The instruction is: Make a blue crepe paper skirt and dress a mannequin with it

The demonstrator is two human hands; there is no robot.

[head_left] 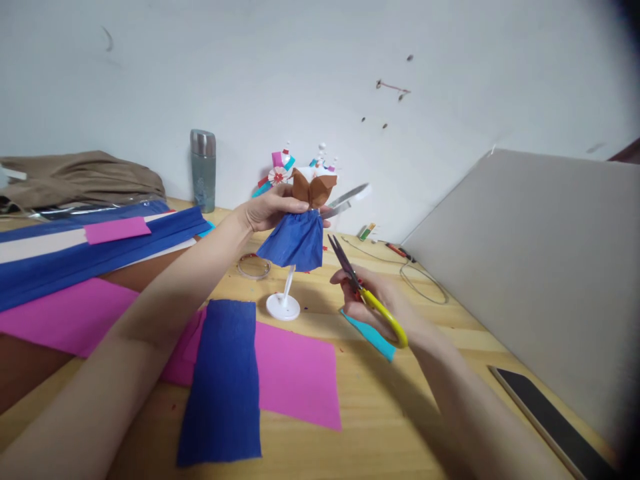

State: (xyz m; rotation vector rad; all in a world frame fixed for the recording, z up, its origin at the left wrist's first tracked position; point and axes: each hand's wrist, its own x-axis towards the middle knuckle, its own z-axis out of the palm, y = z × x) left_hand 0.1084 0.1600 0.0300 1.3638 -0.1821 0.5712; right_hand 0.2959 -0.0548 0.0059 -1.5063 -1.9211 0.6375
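Note:
A small dress form on a white round stand (283, 306) wears a blue gathered paper skirt (295, 240) and a brown pointed bodice (314, 188). My left hand (277, 205) is closed round its waist, thumb in front, with the other fingers partly hidden behind. To the right of the skirt, my right hand (367, 300) holds yellow-handled scissors (383, 317); their dark blades point up and left, apart from the skirt. A roll of clear tape or similar pale strip (356, 193) shows just right of the waist.
Blue paper (223, 387) overlaps pink paper (300, 377) in front. More coloured sheets (107, 263) lie left. A bottle (203, 172) stands behind. A phone (550, 420) lies right, beside a pale panel (525, 253). Turquoise paper (373, 337) is under my right hand.

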